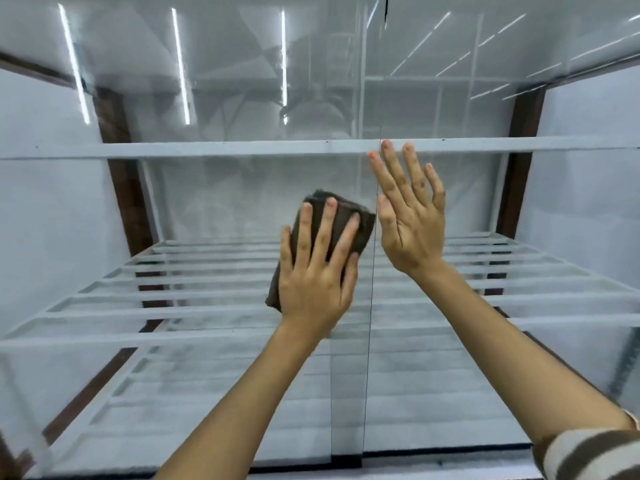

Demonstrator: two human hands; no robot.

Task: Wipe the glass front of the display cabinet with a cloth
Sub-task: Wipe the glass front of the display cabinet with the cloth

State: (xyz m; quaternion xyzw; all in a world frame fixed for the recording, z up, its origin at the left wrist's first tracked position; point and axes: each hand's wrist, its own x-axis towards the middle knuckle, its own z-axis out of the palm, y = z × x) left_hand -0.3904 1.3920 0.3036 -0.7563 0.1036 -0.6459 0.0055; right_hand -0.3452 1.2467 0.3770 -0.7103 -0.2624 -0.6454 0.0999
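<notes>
Two bare hands are up against the glass front (214, 202) of the display cabinet, either side of the vertical seam (373, 271) where the two panes meet. Just left of that seam, the left hand (317, 271) presses a folded dark brown cloth (349, 223) flat to the pane, its grip spread, fingers straight over the fabric. Just right of the seam, the right hand (410, 216) lies open on the other pane with fingers splayed, holding nothing, likely steadying the panel. Behind the glass, white slatted shelves (207, 289) sit level with the hands.

Wiping looks mid-course. A hazy, streaked film shows on the glass left of the seam and below the cloth, so those stretches seem still to need passes. How clean the right pane is I cannot tell through the ceiling-light reflections.
</notes>
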